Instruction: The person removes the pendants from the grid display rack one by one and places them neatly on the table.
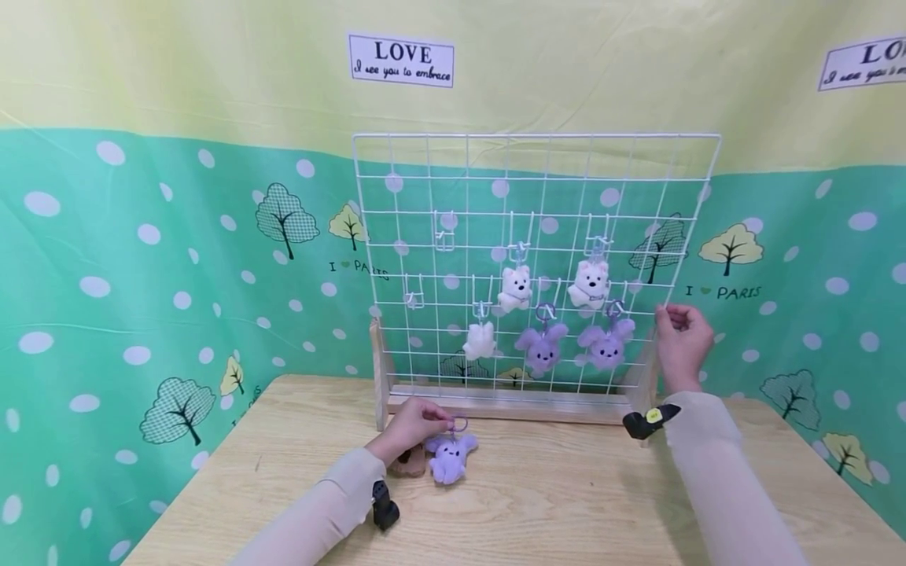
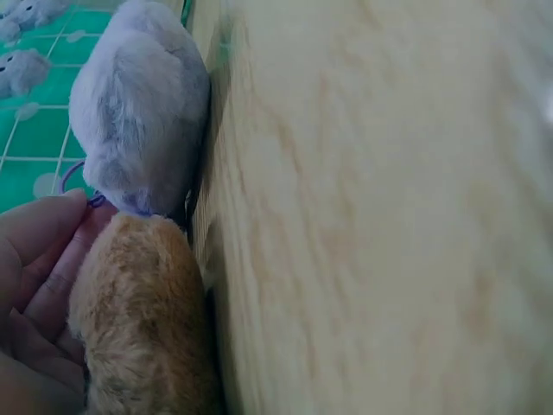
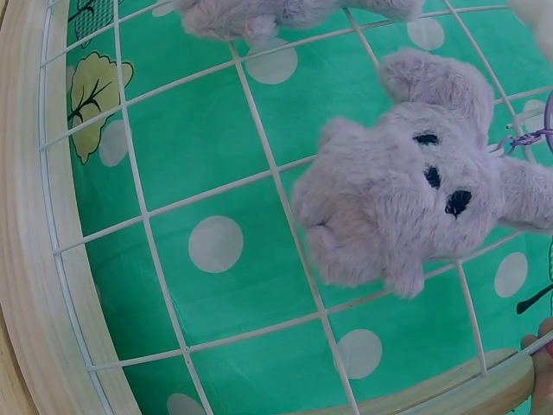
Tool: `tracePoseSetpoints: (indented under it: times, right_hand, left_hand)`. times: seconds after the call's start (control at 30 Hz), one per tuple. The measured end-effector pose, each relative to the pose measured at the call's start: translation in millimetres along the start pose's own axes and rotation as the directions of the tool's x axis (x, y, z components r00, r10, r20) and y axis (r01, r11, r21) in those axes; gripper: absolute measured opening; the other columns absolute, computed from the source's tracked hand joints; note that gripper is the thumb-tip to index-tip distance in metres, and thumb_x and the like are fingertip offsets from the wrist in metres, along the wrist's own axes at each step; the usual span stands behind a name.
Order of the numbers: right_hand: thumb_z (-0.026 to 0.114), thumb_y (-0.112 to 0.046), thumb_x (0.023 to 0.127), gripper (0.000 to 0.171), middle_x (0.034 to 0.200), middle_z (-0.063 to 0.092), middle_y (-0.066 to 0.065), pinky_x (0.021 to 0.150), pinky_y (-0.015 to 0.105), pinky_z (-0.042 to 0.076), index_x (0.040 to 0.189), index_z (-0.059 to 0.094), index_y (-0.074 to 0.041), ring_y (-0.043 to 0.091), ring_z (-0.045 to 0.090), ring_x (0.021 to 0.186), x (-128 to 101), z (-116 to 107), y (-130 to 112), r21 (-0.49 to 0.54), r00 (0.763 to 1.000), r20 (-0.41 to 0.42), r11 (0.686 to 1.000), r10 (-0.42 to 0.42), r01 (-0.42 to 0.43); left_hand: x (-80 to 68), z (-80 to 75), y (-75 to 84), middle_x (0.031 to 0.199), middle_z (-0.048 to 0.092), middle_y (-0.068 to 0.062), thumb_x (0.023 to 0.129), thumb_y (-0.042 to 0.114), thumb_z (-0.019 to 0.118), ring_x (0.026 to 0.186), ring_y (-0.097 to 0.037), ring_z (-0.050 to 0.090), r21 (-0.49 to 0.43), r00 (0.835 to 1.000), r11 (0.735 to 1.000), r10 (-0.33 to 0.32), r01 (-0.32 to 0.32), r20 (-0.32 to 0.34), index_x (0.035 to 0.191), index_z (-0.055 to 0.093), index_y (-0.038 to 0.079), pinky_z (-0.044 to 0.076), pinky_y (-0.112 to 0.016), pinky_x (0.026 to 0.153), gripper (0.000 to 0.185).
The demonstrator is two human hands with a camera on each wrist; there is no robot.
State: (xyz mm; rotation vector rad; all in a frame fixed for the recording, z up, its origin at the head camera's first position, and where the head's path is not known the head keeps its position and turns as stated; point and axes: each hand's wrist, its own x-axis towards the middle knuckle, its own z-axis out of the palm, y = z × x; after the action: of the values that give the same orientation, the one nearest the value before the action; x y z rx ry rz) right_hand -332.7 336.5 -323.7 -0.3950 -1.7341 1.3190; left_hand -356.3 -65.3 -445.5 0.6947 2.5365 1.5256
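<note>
My left hand [image 1: 410, 428] pinches the purple ring [image 1: 462, 424] of a lilac plush keychain [image 1: 450, 460] with long ears, low over the table before the rack. A brown plush [image 1: 408, 464] is partly hidden under that hand; in the left wrist view the brown plush [image 2: 147, 320] sits right beside the lilac one [image 2: 143, 104]. At the rack's right side, my right hand [image 1: 685, 343] holds the edge of the white wire grid [image 1: 536, 136] near the wooden upright [image 1: 647, 365]. Only a bit of fingers [image 3: 543, 367] shows in the right wrist view.
White bear keychains [image 1: 592, 284] and lilac plush keychains [image 1: 543, 348] hang from hooks on the grid. Further left, hooks [image 1: 444, 238] carry nothing. The grid stands in a wooden base [image 1: 510, 406] on the wooden table [image 1: 552, 495], before a patterned curtain [image 1: 85, 314].
</note>
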Motion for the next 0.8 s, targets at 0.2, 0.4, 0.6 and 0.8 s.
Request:
tracePoseSetpoints:
  times: [0.2, 0.4, 0.6, 0.8]
  right_hand:
    - [0.061, -0.03, 0.091, 0.021, 0.083, 0.052, -0.018, 0.068, 0.009, 0.042, 0.102, 0.063, -0.012, -0.001, 0.049, 0.079, 0, -1, 0, -0.01, 1.0, 0.008, 1.0, 0.024, -0.024]
    - [0.062, -0.029, 0.091, 0.02, 0.082, 0.052, -0.018, 0.068, 0.01, 0.042, 0.101, 0.063, -0.013, -0.001, 0.049, 0.078, 0, 0, -1, -0.006, 1.0, 0.01, 1.0, 0.027, -0.027]
    - [0.061, -0.029, 0.091, 0.021, 0.083, 0.052, -0.018, 0.069, 0.009, 0.043, 0.103, 0.063, -0.012, -0.001, 0.049, 0.08, 0, 0, 0, -0.001, 0.999, 0.013, 0.999, 0.033, -0.033]
    - [0.061, -0.03, 0.091, 0.023, 0.083, 0.052, -0.018, 0.07, 0.009, 0.043, 0.105, 0.063, -0.011, -0.001, 0.049, 0.08, 0, 0, -1, -0.005, 0.999, 0.013, 0.999, 0.033, -0.033]
  left_hand:
    - [0.4, -2.3, -4.8, 0.084, 0.073, -0.011, 0.082, 0.008, 0.07, 0.069, -0.005, 0.061, 0.0, 1.0, 1.0, -0.014, 0.014, -0.014, 0.087, 0.074, 0.001, 0.051, -0.019, 0.061, 0.009]
    - [1.2, -4.0, -5.4, 0.088, 0.073, -0.009, 0.083, 0.012, 0.071, 0.074, -0.007, 0.063, 0.012, 0.998, 0.999, -0.049, 0.05, -0.048, 0.088, 0.075, 0.004, 0.052, -0.022, 0.065, 0.01]
    - [1.3, -9.9, 15.7, 0.096, 0.073, -0.007, 0.084, 0.021, 0.071, 0.085, -0.013, 0.066, -0.024, 0.991, 0.998, -0.063, 0.061, -0.114, 0.097, 0.073, 0.008, 0.054, -0.027, 0.076, 0.018]
    - [5.8, -18.2, 54.2, 0.1, 0.072, -0.009, 0.084, 0.018, 0.07, 0.089, -0.016, 0.067, -0.149, 0.977, 0.989, -0.009, -0.023, -0.214, 0.102, 0.071, 0.004, 0.054, -0.031, 0.081, 0.022]
